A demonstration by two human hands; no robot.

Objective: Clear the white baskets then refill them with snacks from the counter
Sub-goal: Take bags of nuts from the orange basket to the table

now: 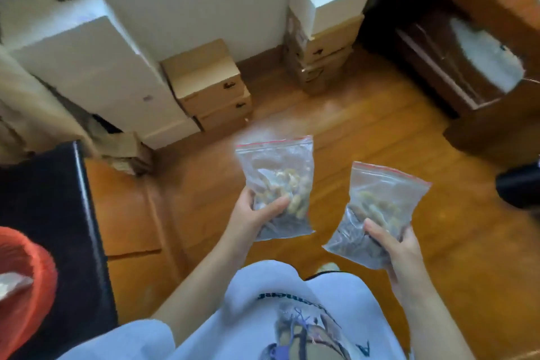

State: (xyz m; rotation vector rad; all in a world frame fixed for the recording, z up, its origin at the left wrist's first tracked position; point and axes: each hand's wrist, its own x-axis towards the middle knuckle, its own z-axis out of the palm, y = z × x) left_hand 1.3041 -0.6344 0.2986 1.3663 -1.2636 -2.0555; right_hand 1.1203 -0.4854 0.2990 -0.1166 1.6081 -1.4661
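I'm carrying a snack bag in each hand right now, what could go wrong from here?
Each hand, left and right, holds its zip bag only by the bottom, so the left bag or right bag might flop over or slip from the grip. Both hands are full, and cardboard boxes stand on the floor ahead, so tripping is possible.
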